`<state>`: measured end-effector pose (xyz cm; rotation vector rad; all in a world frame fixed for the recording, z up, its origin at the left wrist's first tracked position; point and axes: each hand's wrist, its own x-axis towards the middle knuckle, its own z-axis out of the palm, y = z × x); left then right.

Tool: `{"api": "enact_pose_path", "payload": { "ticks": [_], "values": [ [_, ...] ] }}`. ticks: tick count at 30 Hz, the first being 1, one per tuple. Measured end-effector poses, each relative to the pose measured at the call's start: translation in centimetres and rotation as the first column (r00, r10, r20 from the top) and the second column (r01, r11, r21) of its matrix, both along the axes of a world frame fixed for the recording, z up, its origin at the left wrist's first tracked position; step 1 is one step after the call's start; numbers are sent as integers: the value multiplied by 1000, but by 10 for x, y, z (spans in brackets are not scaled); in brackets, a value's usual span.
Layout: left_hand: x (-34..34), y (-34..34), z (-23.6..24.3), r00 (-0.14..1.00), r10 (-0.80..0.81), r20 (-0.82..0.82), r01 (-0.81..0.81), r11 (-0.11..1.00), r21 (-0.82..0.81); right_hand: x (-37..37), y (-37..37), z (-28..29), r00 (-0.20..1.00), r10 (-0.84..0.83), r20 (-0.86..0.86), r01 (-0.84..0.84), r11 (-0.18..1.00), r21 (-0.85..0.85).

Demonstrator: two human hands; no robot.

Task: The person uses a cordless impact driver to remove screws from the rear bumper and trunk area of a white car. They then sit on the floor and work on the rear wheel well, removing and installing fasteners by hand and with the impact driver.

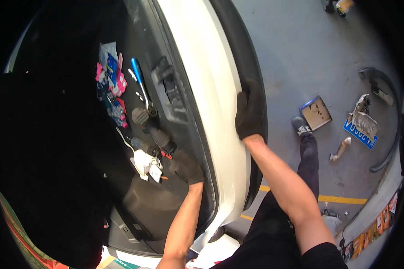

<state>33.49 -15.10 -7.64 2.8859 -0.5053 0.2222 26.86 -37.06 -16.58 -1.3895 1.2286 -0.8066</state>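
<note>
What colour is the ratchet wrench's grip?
The ratchet wrench's grip is blue; the head view shows it best.

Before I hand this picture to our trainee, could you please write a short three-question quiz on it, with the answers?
1. Multiple choice: what colour is the handle of the ratchet wrench in the trunk? a) red b) blue c) yellow
2. True or false: the gloved left hand and gloved right hand are both inside the trunk.
3. Short answer: which lies nearer the dark shoe, the open shallow box or the licence plate?

Key
1. b
2. False; the gloved right hand is outside, at the rear bumper.
3. The open shallow box.
</note>
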Motion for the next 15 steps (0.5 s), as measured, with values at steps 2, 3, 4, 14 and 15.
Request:
{"api": "enact_pose_path", "payload": {
  "ticks": [2,3,4,14,15],
  "values": [
    [-1,0,7,975,144,-167,-144,989,13,3,-4,-3,1000,-10,19,9,999,33],
    [-3,0,9,962,179,-207,-194,980,-55,1,0,-1,1000,-18,20,17,999,45],
    [-5,-2,9,972,161,-171,-173,983,-60,0,1,1,999,-28,21,26,998,58],
    [-2,11,7,984,71,-166,-87,992,-92,-5,-115,-44,958,-270,101,279,956,-90],
    [-4,13,7,984,92,-154,-105,991,-79,-3,-146,-51,952,-296,82,304,946,-111]
  ]
}}
